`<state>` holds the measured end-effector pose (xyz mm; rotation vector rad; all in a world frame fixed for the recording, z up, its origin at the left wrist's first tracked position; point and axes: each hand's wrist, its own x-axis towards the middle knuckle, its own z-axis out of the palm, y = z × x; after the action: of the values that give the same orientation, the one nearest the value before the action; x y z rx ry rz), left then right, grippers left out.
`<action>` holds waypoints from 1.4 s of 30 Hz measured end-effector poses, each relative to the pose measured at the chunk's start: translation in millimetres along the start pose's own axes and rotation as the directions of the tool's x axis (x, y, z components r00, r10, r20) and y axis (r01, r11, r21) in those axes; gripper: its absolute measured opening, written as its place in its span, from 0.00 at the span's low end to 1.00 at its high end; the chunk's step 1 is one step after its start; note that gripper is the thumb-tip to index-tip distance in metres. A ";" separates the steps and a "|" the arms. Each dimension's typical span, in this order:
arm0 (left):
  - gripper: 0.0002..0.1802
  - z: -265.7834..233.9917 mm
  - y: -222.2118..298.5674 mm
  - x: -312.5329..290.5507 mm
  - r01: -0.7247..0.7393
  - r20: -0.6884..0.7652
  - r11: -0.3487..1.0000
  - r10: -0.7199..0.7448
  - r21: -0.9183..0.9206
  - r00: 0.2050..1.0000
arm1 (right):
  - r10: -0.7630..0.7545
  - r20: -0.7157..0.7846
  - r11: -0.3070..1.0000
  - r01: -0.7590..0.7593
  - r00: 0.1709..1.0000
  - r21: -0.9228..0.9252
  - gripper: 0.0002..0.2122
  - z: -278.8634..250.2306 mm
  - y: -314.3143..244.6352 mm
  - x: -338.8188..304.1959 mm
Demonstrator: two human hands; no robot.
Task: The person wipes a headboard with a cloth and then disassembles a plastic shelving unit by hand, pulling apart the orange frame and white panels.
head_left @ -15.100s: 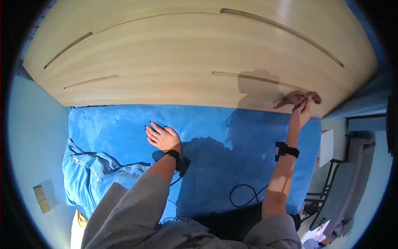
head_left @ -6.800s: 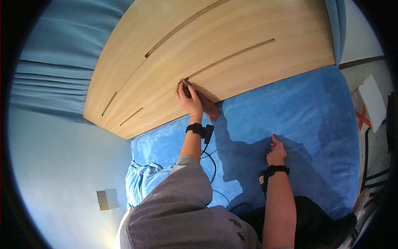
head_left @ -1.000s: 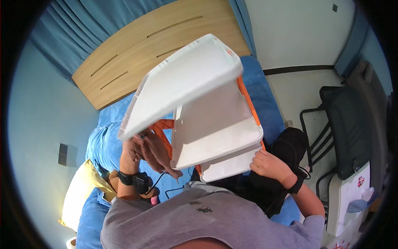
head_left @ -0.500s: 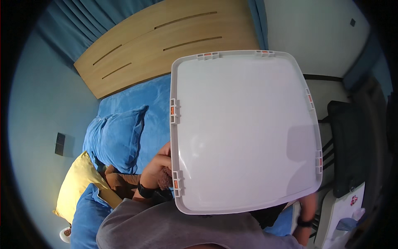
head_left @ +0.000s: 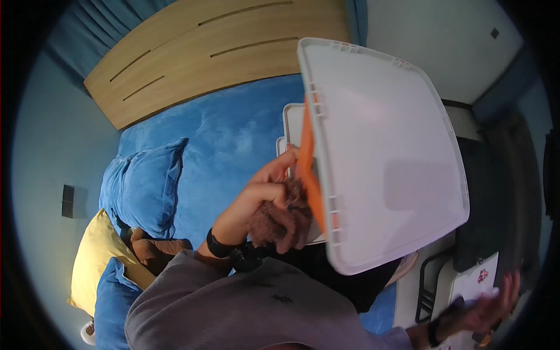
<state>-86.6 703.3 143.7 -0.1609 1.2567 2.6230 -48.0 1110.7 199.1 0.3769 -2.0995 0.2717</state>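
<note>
A large white panel (head_left: 391,157) with a raised rim, slotted along its edges, stands tilted before me. An orange part (head_left: 309,169) shows behind its left edge. My left hand (head_left: 262,192) is closed on a fluffy brown cloth (head_left: 283,224), its fingers reaching up to that orange part; the exact grip there is partly hidden. My right hand (head_left: 487,306) is away at the lower right, blurred, fingers spread, touching neither panel nor cloth. Behind the panel, partly covered, another white rimmed piece (head_left: 291,119) lies over the bed.
A blue bed cover (head_left: 233,116) spreads toward a wooden headboard (head_left: 192,52). At left are blue pillows (head_left: 143,186), a yellow pillow (head_left: 93,256) and a brown plush toy (head_left: 154,251). A dark chair (head_left: 475,198) and a white surface (head_left: 478,271) stand at right.
The panel has swung from facing me flat to tilted and moved right, revealing its orange part. My left hand and the cloth have come into view; my right hand has moved away rightward.
</note>
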 end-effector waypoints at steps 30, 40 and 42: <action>0.14 -142.7 139.4 61.3 0.069 -0.064 -0.069 0.064 0.995 0.996 | -0.034 0.355 0.980 -0.038 0.934 0.195 0.33 103.9 -101.1 -4.0; 0.34 -142.3 369.5 191.7 -0.558 -0.152 0.638 0.719 0.531 0.678 | -0.065 0.345 0.975 -0.014 0.936 0.223 0.26 99.3 -117.2 7.2; 0.47 -138.3 356.3 188.6 -0.589 0.075 0.499 0.719 0.636 0.691 | -0.061 0.339 0.974 -0.018 0.939 0.226 0.26 98.6 -118.6 7.3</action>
<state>-358.6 409.1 288.8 0.2414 2.6439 2.5518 -84.8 966.2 159.0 0.6210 -2.4131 0.4628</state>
